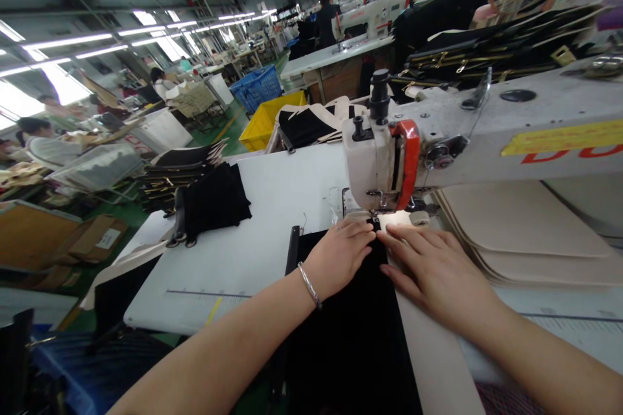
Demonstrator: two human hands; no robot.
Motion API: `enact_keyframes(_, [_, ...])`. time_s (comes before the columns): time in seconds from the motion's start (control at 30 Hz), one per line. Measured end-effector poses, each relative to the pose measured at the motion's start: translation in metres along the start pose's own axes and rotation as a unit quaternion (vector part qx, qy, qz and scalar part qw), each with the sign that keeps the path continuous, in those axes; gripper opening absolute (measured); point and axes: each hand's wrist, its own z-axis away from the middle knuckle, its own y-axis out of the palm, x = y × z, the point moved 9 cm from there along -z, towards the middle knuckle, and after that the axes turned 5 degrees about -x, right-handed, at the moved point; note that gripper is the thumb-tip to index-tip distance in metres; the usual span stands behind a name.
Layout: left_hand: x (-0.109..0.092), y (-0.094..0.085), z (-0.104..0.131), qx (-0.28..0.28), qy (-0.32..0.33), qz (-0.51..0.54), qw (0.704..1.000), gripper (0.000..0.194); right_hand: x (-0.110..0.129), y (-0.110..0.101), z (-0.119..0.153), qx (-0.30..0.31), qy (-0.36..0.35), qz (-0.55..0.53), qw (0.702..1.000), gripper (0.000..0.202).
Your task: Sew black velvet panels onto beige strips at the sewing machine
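Under the head of a white sewing machine (370, 172) lies a black fabric panel (350, 343), and a beige strip (438, 356) runs along its right side. My left hand (341, 256) rests on the black panel just before the needle, its fingers stretched forward and flat. To the right, my right hand (433, 266) lies palm down across the beige strip, fingers extended toward the panel's edge. Both hands' fingertips are close to the presser foot (374, 214). A dark bar-like edge (292, 249) shows at the panel's left.
Beige panels (525, 220) are stacked right of the needle, beneath the machine arm. Folded black pieces (214, 201) lie on the white table (209, 298) at left. Behind stand a yellow crate (265, 120) and a blue basket (256, 87). Black zippered pieces (496, 45) are piled beyond the machine.
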Motion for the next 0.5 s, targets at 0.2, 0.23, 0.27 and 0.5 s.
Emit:
enact_keyframes(0.2, [0.006,0.005,0.002,-0.004,-0.01,0.002,1.0,0.029,0.001,-0.002,0.002,-0.004,0.005,0.002,1.0,0.048])
enact_keyframes(0.23, [0.006,0.005,0.002,-0.004,-0.008,0.004,1.0,0.03,0.001,-0.003,0.002,-0.006,0.003,0.002,1.0,0.048])
enact_keyframes(0.27, [0.006,0.006,0.002,-0.005,-0.005,0.007,1.0,0.03,0.002,-0.003,0.001,-0.006,0.001,0.001,1.0,0.047])
enact_keyframes(0.5, [-0.005,0.001,0.012,0.038,-0.019,0.009,0.999,0.035,0.018,-0.016,0.019,-0.014,0.003,0.0,1.0,0.043])
